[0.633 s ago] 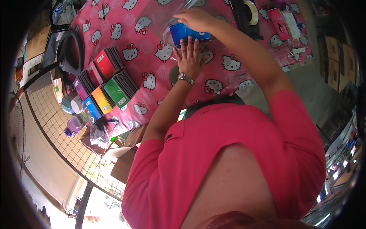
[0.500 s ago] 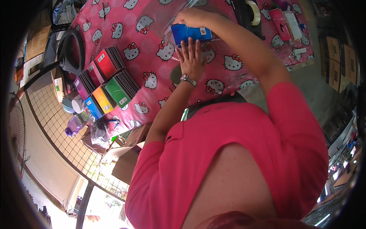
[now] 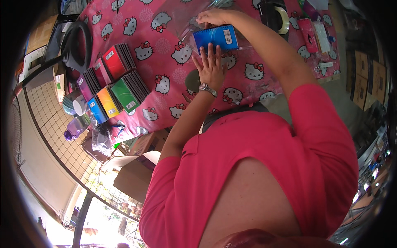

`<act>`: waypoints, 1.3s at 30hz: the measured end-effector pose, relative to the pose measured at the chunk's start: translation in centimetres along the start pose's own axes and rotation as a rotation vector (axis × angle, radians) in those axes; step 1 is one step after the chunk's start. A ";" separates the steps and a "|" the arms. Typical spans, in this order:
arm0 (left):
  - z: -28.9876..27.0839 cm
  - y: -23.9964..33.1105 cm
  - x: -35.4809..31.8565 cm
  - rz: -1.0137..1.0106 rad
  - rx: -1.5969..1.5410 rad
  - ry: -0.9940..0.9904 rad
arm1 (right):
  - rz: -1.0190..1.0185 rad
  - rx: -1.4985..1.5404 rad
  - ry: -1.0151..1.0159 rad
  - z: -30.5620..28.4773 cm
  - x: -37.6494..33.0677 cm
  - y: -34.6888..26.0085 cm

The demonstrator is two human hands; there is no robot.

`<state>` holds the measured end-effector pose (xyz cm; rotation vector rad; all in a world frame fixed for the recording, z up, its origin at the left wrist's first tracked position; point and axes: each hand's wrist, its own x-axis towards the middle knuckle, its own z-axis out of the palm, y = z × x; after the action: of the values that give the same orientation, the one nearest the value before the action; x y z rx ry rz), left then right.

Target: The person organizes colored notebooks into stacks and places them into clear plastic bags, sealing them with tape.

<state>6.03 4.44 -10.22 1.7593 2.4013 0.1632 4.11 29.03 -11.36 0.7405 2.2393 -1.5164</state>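
A blue spiral notebook (image 3: 213,39) lies on clear plastic (image 3: 178,24) at the far middle of the table. My left hand (image 3: 211,71), with a watch at its wrist, rests flat with fingers spread, its fingertips on the notebook's near edge. Beyond the wire-bound edge my right hand (image 3: 214,17) is curled, its fingers closed on the clear plastic; the fingertips are partly hidden. Beside my left wrist sits a dark green round thing (image 3: 192,81).
Stacks of spiral notebooks in red (image 3: 115,61), green (image 3: 125,94), yellow (image 3: 109,103), blue and purple stand at the left. A tape roll (image 3: 283,20) sits in a black holder at the far right. The tablecloth (image 3: 144,84) is pink and patterned.
The blue notebook has shifted a little to the right and turned slightly. My right hand has moved slightly right with it, and my left hand has slid a little nearer. The view has tilted slightly.
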 end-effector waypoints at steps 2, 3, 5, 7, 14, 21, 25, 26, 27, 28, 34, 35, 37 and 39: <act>0.1 0.1 -0.3 0.007 -0.017 -0.021 | -0.005 -0.024 0.028 0.1 -0.3 0.2; 0.1 0.1 -0.5 0.011 -0.024 -0.032 | -0.013 -0.030 0.035 0.1 -0.5 0.2; -0.1 -0.1 -0.8 0.001 -0.036 -0.042 | -0.038 -0.058 0.116 -0.1 -1.1 -0.3; -0.2 -0.7 -1.1 -0.023 -0.038 -0.048 | -0.083 -0.104 0.257 -0.5 -1.4 -1.6; -0.7 0.1 -0.5 0.002 -0.035 -0.075 | -0.351 -0.800 0.852 -0.7 -0.1 3.7; -1.3 -0.5 -0.1 0.064 -0.224 0.079 | -0.567 -0.701 0.905 -1.6 -2.7 1.3; -1.2 -0.8 0.0 0.091 -0.287 0.127 | -0.446 -0.442 0.789 -2.2 -2.7 0.5; -1.3 -0.7 0.0 0.093 -0.286 0.122 | -0.469 -0.307 0.781 -2.5 -2.8 0.2; -1.4 -0.6 0.0 0.096 -0.285 0.117 | -0.452 -0.284 0.802 -2.7 -3.0 -0.2; -1.4 -0.6 0.1 0.100 -0.295 0.114 | -0.434 -0.261 0.825 -2.9 -3.1 -0.6; -1.8 -1.3 0.5 0.069 -0.098 0.100 | -0.327 -0.612 0.795 0.3 -7.8 -1.7; -1.1 -2.6 0.8 0.053 -0.058 0.128 | -0.398 -0.701 0.922 2.5 -8.8 -2.4; -0.7 -3.6 2.3 0.089 -0.025 0.219 | -0.318 -0.737 0.893 6.2 -10.5 -1.5; -1.7 -3.7 3.8 0.079 -0.133 0.385 | -0.336 -0.764 0.981 8.7 -12.2 -1.5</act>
<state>1.16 6.95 -9.46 1.9051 2.4934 0.7143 12.96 17.77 -6.91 0.9862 3.4339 -0.1949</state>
